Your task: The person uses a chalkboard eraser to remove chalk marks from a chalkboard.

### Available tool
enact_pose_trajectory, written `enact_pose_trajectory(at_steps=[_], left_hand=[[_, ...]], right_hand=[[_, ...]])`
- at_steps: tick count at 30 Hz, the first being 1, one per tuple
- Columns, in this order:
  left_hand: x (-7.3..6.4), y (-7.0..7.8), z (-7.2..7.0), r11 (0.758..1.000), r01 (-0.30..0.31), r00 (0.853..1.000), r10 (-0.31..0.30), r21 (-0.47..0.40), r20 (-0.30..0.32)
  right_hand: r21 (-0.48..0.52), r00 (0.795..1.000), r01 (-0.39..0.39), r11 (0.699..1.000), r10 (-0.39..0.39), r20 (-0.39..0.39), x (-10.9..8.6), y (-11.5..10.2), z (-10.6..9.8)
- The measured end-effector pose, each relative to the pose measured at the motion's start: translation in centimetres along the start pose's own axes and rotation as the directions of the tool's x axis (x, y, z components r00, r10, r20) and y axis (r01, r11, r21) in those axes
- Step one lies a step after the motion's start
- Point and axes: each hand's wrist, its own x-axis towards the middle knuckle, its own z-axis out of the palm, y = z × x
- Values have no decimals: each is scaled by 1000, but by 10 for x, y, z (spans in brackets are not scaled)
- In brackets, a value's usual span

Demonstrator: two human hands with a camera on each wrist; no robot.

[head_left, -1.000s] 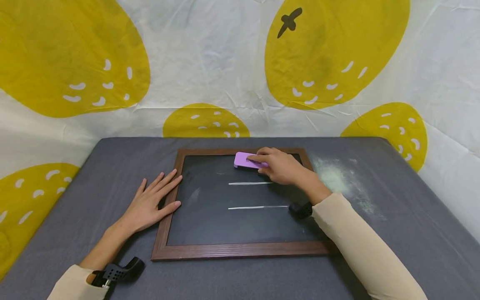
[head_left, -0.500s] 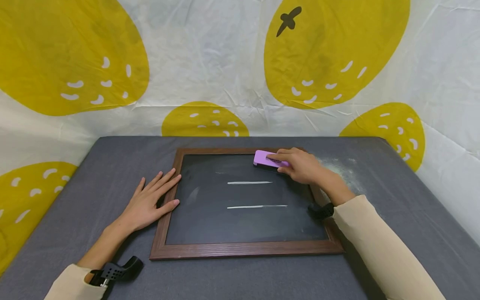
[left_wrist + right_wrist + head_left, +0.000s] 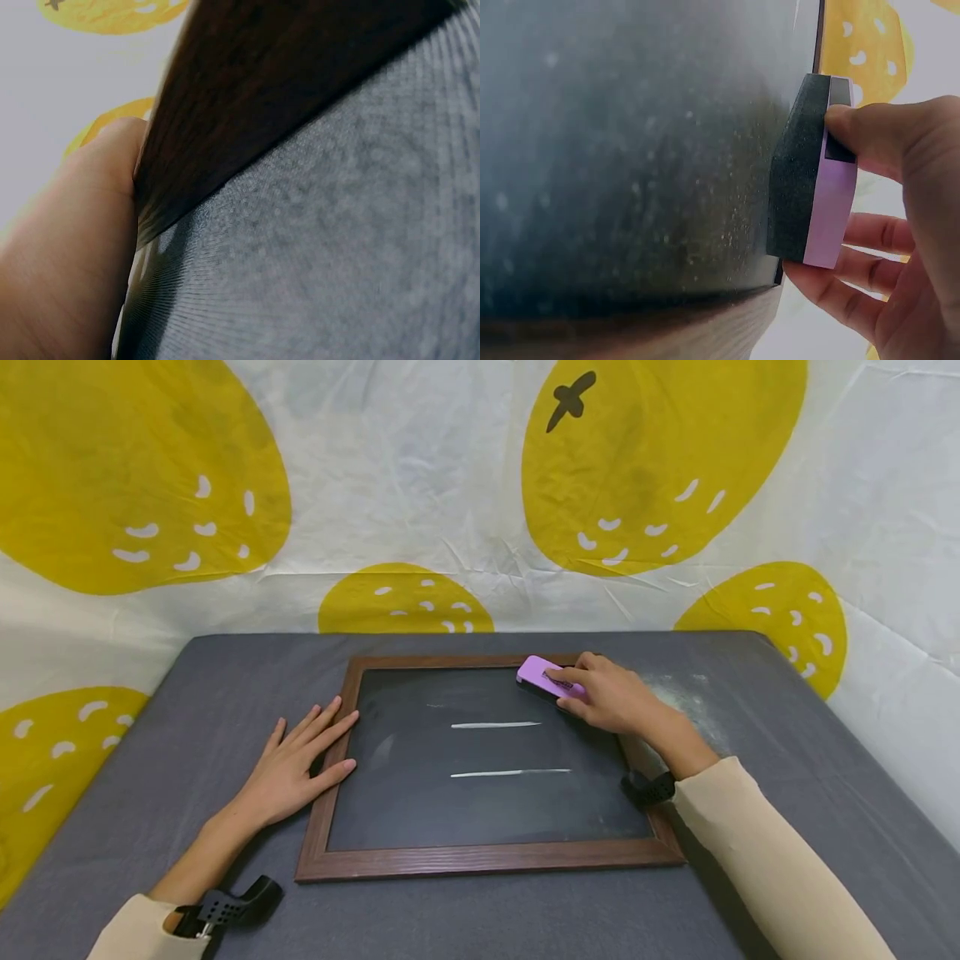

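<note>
A framed chalkboard [image 3: 420, 810] lies flat on the cloth-covered table, with two white chalk lines, the upper line [image 3: 495, 725] and the lower line [image 3: 510, 772]. My right hand [image 3: 611, 693] grips a purple chalkboard eraser [image 3: 542, 675] at the board's far right corner. In the right wrist view the eraser's dark felt [image 3: 795, 187] faces the board, and thumb and fingers hold its purple back. On the board's left frame rests my left hand [image 3: 296, 768], fingers spread and fairly straight. The left wrist view shows part of that hand [image 3: 75, 240] beside the dark wooden frame [image 3: 247, 82].
Grey cloth [image 3: 480, 914] covers the table. Pale chalk dust [image 3: 690, 706] marks it right of the board. Behind the table hangs a white curtain [image 3: 405, 468] with yellow fruit shapes. Each wrist wears a black camera mount, such as the left mount [image 3: 232, 906].
My right hand has moved right along the board's far edge with the eraser, which has turned to a steeper slant. The left hand stays on the frame.
</note>
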Motion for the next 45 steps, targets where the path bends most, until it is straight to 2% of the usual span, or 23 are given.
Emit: enact_pose_trajectory(at_steps=[9, 17, 25, 36, 45], left_hand=[[-4, -4, -4, 1000, 6, 1000, -6, -23, 2], [-6, -8, -3, 1000, 10, 1000, -10, -30, 1], [0, -5, -3, 999, 4, 1000, -4, -33, 8], [4, -5, 0, 1000, 0, 1000, 0, -26, 9], [5, -6, 2, 1000, 4, 1000, -4, -22, 4]], right_hand=[[-35, 995, 91, 995, -92, -49, 10, -10, 4], [-5, 987, 151, 989, -151, -61, 26, -29, 8], [22, 988, 152, 988, -152, -25, 42, -45, 10], [-9, 981, 191, 981, -191, 34, 68, -80, 15], [3, 976, 212, 977, -212, 54, 76, -93, 20]])
